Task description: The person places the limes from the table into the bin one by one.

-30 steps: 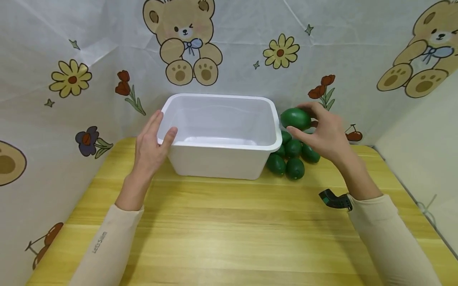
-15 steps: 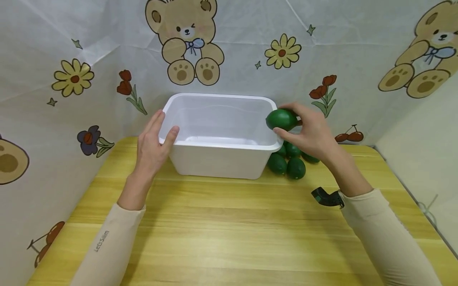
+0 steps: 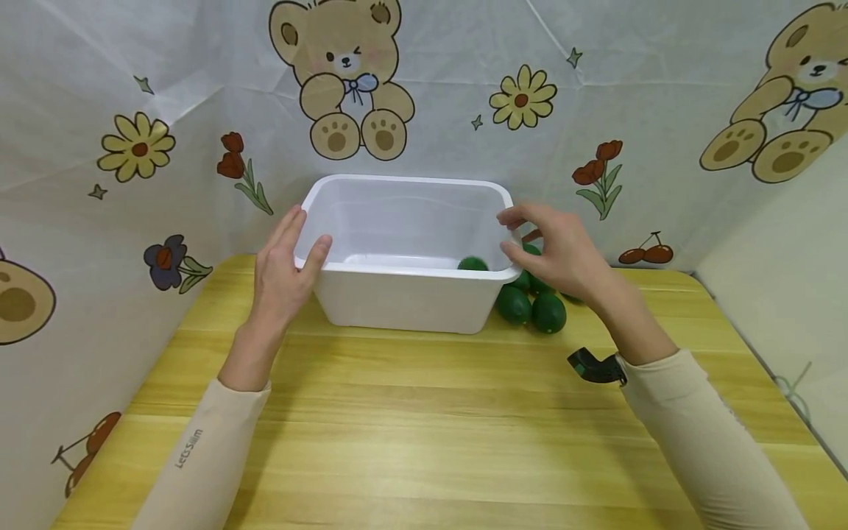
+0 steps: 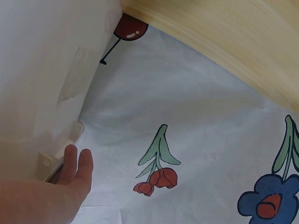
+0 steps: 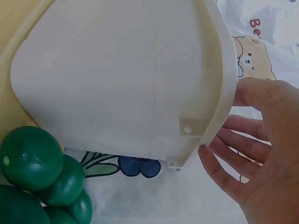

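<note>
A white plastic bin (image 3: 397,302) stands at the back of the table. My left hand (image 3: 281,272) holds its left end, fingers along the outer wall and thumb over the rim; the left wrist view shows two of these fingers (image 4: 77,170) beside the bin. One smooth, oval, lime-like green fruit (image 3: 473,263) is inside the bin, mostly hidden by the front wall. At the right rim, my right hand (image 3: 563,250) has its fingers spread and grips no fruit. Several more green fruits (image 5: 32,151) lie in a cluster against the bin's right side, partly under this hand.
The wooden table (image 3: 411,419) ends at a white cloth backdrop (image 3: 450,44) printed with bears and flowers, close behind the bin. A black wrist device (image 3: 596,366) sticks out from the right sleeve over the table.
My right hand has carried one green fruit leftward from beside the bin to over its right rim and let it go; the fruit is now inside. The left hand has stayed in place.
</note>
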A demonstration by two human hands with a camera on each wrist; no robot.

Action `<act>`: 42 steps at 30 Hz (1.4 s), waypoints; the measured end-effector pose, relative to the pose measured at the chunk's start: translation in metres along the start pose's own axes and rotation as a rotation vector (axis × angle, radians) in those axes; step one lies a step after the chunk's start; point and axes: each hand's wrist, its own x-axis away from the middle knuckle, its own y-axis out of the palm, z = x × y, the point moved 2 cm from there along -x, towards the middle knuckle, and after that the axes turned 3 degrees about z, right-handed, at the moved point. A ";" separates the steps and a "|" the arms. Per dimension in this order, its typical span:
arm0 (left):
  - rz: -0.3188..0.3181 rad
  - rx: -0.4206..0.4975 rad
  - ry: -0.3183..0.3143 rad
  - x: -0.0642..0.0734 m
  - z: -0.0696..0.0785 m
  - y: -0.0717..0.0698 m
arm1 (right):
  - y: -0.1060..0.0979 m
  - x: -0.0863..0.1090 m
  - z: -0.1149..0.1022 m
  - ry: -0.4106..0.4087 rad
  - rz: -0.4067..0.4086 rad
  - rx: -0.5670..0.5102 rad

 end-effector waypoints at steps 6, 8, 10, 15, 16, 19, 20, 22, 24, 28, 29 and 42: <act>0.004 0.003 0.001 0.000 0.000 0.000 | 0.001 0.005 0.006 0.018 0.040 -0.030; 0.002 0.002 -0.001 0.000 0.000 0.001 | 0.001 0.008 0.008 0.028 0.056 -0.041; -0.001 0.001 -0.006 0.000 0.000 0.001 | 0.001 0.010 0.013 0.033 0.080 -0.053; -0.008 0.001 -0.014 0.000 0.001 0.001 | 0.001 0.017 0.030 0.043 0.130 -0.043; -0.008 0.002 -0.012 0.000 0.001 0.001 | 0.001 0.018 0.035 0.047 0.132 -0.039; -0.010 -0.001 -0.008 0.000 0.001 0.001 | 0.002 0.024 0.052 0.082 0.125 -0.026; -0.008 0.000 -0.006 0.001 0.001 0.001 | 0.002 0.026 0.058 0.095 0.120 -0.026; -0.007 0.002 -0.005 0.001 0.001 0.002 | 0.002 0.031 0.068 0.123 0.112 -0.017; -0.002 0.005 -0.003 0.001 0.001 0.002 | 0.002 0.035 0.078 0.163 0.106 -0.003; 0.010 0.012 0.000 0.001 0.001 0.002 | 0.000 0.045 0.096 0.223 0.109 0.027; 0.013 0.014 0.000 0.001 0.000 0.002 | 0.000 0.048 0.100 0.238 0.110 0.030; 0.028 0.008 -0.002 0.001 0.000 0.002 | 0.003 0.076 0.145 0.330 0.072 0.097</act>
